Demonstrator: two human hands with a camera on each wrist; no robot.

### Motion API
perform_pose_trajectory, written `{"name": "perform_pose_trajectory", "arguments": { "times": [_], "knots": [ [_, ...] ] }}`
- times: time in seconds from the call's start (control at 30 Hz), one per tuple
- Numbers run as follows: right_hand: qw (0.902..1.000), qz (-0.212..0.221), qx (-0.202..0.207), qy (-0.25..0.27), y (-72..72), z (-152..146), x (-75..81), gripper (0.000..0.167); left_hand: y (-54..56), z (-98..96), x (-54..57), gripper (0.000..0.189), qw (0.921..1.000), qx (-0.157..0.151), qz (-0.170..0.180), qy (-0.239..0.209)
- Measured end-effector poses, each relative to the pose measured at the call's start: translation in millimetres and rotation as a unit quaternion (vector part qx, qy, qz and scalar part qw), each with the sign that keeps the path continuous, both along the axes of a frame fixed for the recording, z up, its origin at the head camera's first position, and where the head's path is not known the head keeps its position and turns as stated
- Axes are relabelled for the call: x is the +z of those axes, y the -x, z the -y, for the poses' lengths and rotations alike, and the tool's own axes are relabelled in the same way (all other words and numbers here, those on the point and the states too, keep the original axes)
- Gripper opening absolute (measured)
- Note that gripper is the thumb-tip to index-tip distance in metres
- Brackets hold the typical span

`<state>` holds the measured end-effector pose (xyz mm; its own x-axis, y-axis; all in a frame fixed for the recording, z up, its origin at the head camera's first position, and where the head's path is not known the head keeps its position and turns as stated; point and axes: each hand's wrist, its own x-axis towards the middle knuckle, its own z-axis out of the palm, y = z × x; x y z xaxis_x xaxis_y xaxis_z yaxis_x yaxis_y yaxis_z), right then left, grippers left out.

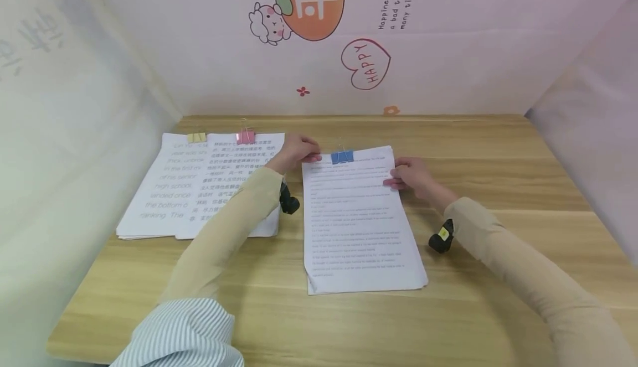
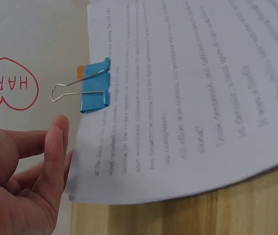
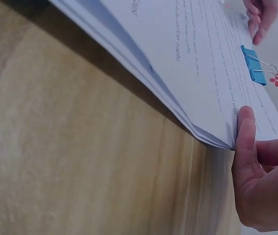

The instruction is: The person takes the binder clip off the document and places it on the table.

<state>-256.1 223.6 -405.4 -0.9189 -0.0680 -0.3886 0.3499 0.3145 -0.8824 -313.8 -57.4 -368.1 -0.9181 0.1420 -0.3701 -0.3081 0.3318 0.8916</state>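
A stack of printed sheets (image 1: 354,228) with a blue binder clip (image 1: 342,157) on its top edge lies on the wooden table. By its top left corner is my left hand (image 1: 298,151), fingers fairly straight at the paper's edge beside the clip; the left wrist view shows the fingertips (image 2: 58,129) close to the clip's wire handle. On the other side, my right hand (image 1: 412,174) pinches the stack's right edge near the top corner. In the right wrist view the sheets' side edges (image 3: 178,117) are slightly fanned and raised from the table.
Two overlapping paper stacks lie to the left, one with a yellow binder clip (image 1: 196,137), the other with a pink binder clip (image 1: 245,136). A printed white backdrop (image 1: 448,40) rises behind the table (image 1: 478,156), and pale cloth walls flank it.
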Motion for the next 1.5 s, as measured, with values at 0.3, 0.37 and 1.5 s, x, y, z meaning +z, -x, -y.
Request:
{"name": "perform_pose_trajectory", "arguments": {
  "times": [0.3, 0.37, 1.5],
  "knots": [
    [0.9999, -0.011, 0.005, -0.001, -5.5, 0.8, -0.6, 0.036, 11.5, -27.4, 4.7, 0.044, 0.9964, -0.068, 0.052, 0.002],
    [0.9999, -0.012, 0.007, 0.001, -6.9, 1.8, -0.4, 0.036, 13.4, -30.3, 3.2, 0.046, 0.9959, -0.061, 0.067, -0.011],
    [0.9995, -0.004, 0.001, -0.030, -9.8, 6.0, -6.2, 0.036, 21.5, -39.1, -8.3, 0.040, 0.9922, -0.021, 0.069, -0.101]
  ]
}}
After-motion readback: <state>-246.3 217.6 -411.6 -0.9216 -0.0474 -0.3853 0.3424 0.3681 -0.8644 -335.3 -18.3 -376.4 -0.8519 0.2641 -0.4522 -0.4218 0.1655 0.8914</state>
